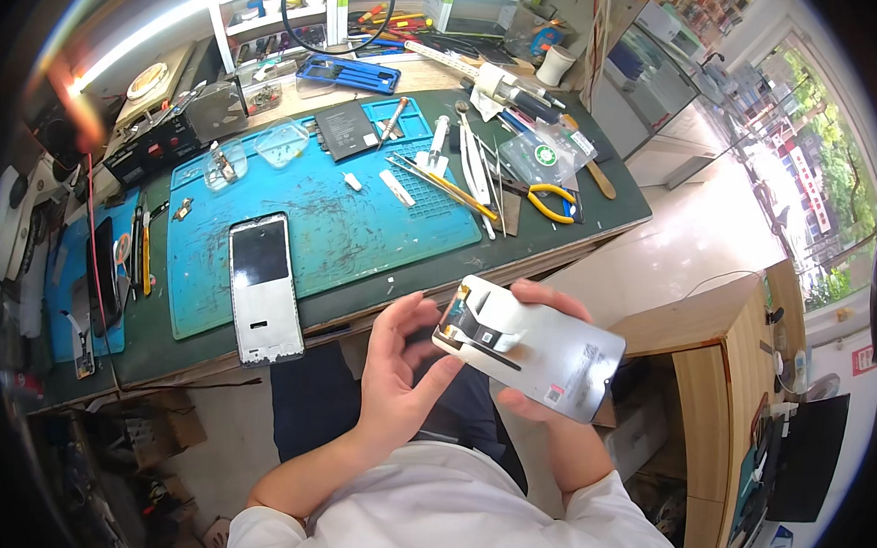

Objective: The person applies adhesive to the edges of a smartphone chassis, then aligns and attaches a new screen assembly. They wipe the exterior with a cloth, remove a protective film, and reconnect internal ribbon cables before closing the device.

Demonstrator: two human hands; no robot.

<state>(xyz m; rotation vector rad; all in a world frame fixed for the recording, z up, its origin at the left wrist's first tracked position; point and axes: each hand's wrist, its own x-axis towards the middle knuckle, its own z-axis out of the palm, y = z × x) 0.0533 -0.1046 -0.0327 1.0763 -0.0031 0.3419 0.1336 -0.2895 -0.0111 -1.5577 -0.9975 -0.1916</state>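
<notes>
A silver phone screen assembly (561, 360), back side up, with a white flap and a dark flex cable at its left end, is above my lap at the desk's front. My right hand (535, 405) holds it from behind, fingers wrapped over the far edge. My left hand (404, 369) is at its left end, fingers curled but apart, thumb tip at the near corner; whether it touches I cannot tell. A phone body (271, 321) with a dark upper part and silver lower part lies at the front of the blue mat (343, 251).
The green desk (605, 207) holds a black battery (345, 131), tweezers, a syringe, yellow-handled pliers (550, 203) and a blue tool holder (346, 74). A black instrument (143, 148) stands back left. A wooden cabinet (715, 380) is at right, near a window.
</notes>
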